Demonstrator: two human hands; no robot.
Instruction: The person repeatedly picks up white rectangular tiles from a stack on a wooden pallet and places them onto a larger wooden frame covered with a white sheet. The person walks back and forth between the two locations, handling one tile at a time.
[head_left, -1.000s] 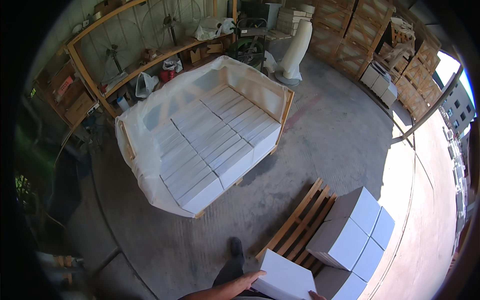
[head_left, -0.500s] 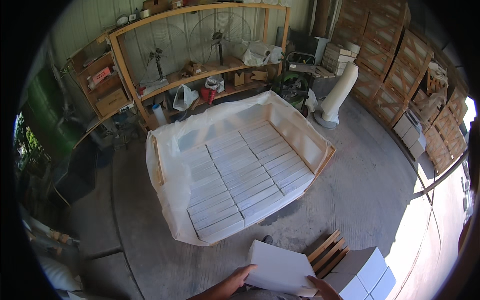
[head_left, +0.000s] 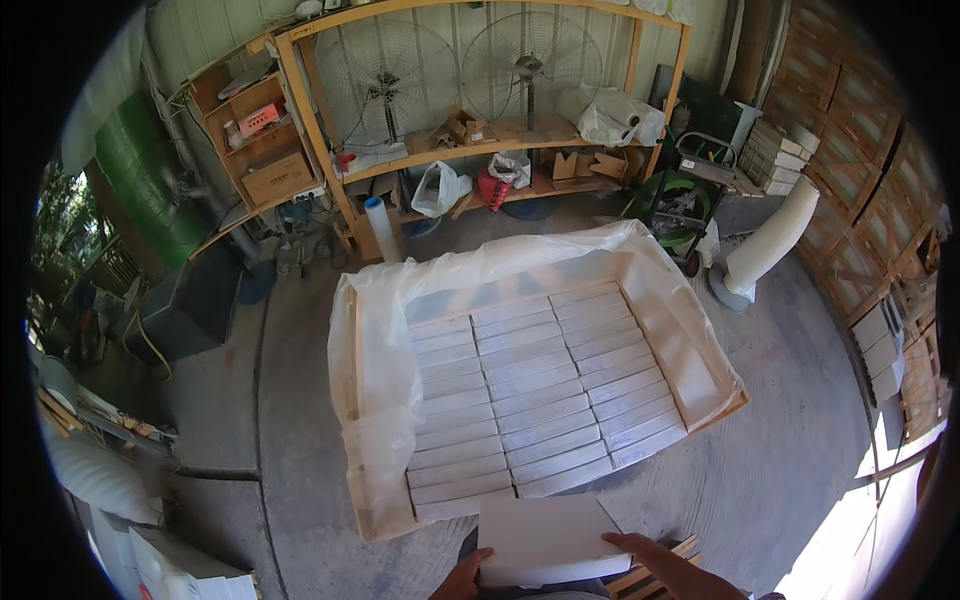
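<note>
Down at six o'clock, both hands are clamped on a flat white rectangular box (head_left: 548, 540), the left hand (head_left: 465, 575) at its near-left corner and the right hand (head_left: 668, 565) along its right edge, probably to keep it level. Just beyond, at twelve o'clock from them, sits a plastic-lined wooden crate (head_left: 375, 400) packed with rows of matching white boxes (head_left: 530, 400).

The white box (head_left: 548, 538) looks like smooth, matt cardboard. Just beyond it, the crate (head_left: 352, 400) is bare pale wood lined with thin, slightly glossy, wrinkled plastic sheeting (head_left: 380, 340), filled with matt white boxes (head_left: 530, 400). The floor (head_left: 790, 450) around the crate is rough grey concrete.
</note>
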